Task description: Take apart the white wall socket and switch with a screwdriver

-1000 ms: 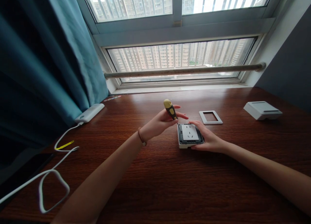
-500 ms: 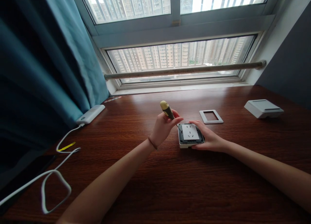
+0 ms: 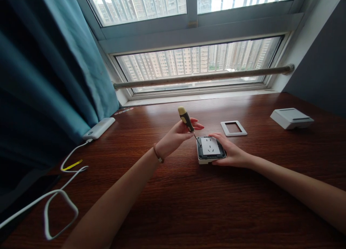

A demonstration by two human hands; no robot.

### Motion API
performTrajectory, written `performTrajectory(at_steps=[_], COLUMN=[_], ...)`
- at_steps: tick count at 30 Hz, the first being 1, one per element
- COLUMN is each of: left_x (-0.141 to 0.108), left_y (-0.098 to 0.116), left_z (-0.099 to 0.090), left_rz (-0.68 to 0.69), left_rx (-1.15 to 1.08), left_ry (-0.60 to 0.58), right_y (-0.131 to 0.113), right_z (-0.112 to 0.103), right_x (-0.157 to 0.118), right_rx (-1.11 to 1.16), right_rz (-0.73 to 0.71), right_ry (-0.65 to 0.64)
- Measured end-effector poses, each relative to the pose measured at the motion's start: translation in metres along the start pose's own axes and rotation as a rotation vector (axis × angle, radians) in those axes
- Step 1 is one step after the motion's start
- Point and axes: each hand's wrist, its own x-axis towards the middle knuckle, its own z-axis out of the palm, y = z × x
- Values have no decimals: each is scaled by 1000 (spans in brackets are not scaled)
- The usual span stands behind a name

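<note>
A wall socket (image 3: 210,146) with a white face and dark surround lies on a white back box on the table. My right hand (image 3: 233,152) grips its right side, thumb at the near edge and fingers at the far edge. In my left hand (image 3: 177,134) is a screwdriver (image 3: 185,118) with a yellow and dark handle, held lightly between thumb and loosely stretched fingers. It leans to the left, its tip down at the left side of the socket. Whether the tip sits in a screw is too small to tell.
A white cover frame (image 3: 234,128) lies behind the socket. Another white box (image 3: 292,118) stands at the far right. To the left are a white power bank (image 3: 99,128), its white cable (image 3: 61,192) and a yellow strip (image 3: 72,165). A curtain (image 3: 62,69) hangs at the left, beside the window.
My left hand has shifted slightly left and its fingers have straightened and loosened around the screwdriver handle. The right hand still steadies the socket. The whole view has shifted slightly.
</note>
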Motion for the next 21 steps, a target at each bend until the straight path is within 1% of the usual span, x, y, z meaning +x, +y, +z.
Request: performTrajectory(at_steps=[2,4,7,10,12,15,18,21], left_x=[1,1,1,1,1,3,3,1], left_y=[2,3,0,-8,-12,-12,-5,4], left_z=[1,3,7,8,8,8,9,9], left_rz=[10,9,27,95,126,102,58,-12], left_rx=[31,93,212,327,383,439,389,247], left_ry=[-22,2,117,229,267,300,308,248], right_y=[0,0,0,2,3,4,4,2], right_z=[0,0,0,1,1,1,1,1], right_x=[0,0,0,0,-1,-1,0,0], right_rx=[0,1,3,5,6,3,-3,0], right_rz=[-6,-3,0,1,0,-1,2,-4], right_ry=[4,5,7,8,8,5,1,9])
